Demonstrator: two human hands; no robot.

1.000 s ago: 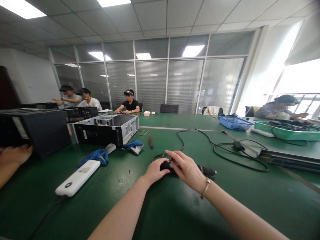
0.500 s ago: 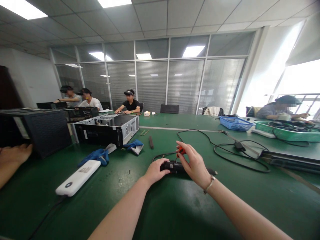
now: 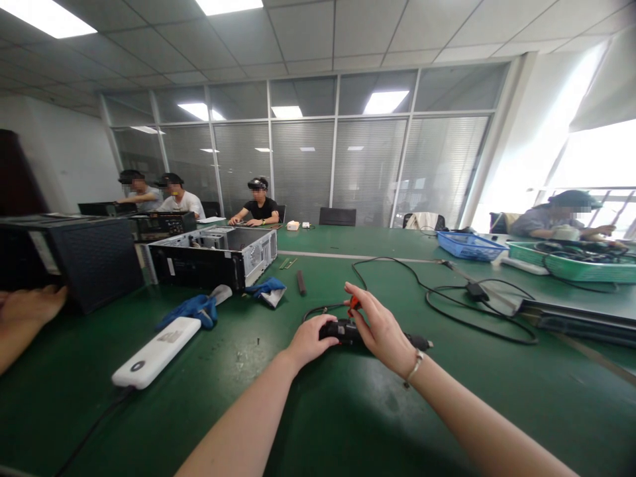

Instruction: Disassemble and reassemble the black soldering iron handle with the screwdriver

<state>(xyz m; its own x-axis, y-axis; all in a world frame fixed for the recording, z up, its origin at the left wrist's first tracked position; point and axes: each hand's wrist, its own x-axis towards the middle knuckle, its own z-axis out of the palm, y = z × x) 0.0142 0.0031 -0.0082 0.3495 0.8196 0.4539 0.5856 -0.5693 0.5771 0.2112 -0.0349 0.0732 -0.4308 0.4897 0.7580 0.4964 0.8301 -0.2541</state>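
On the green table in front of me lies a long black device (image 3: 342, 329), its far details too small to make out. My left hand (image 3: 312, 338) is closed around its left end, thumb on the near side. Above the device, my right hand (image 3: 380, 326) pinches a red-handled screwdriver (image 3: 354, 303), held upright with its tip down at the device. The fingers partly hide the screwdriver, and the hand covers part of the device. A black cable (image 3: 318, 309) runs close behind both hands.
An open computer case (image 3: 213, 255) stands left of centre, with blue gloves (image 3: 191, 311) and a white power bank (image 3: 156, 352) nearer. Another person's hand (image 3: 32, 311) touches a dark case (image 3: 89, 258). Blue (image 3: 470, 246) and green baskets (image 3: 571, 264) stand right. Several people sit around.
My right hand has shifted slightly left with the red-handled screwdriver, its wrist turning a little. My left hand stays on the black device.
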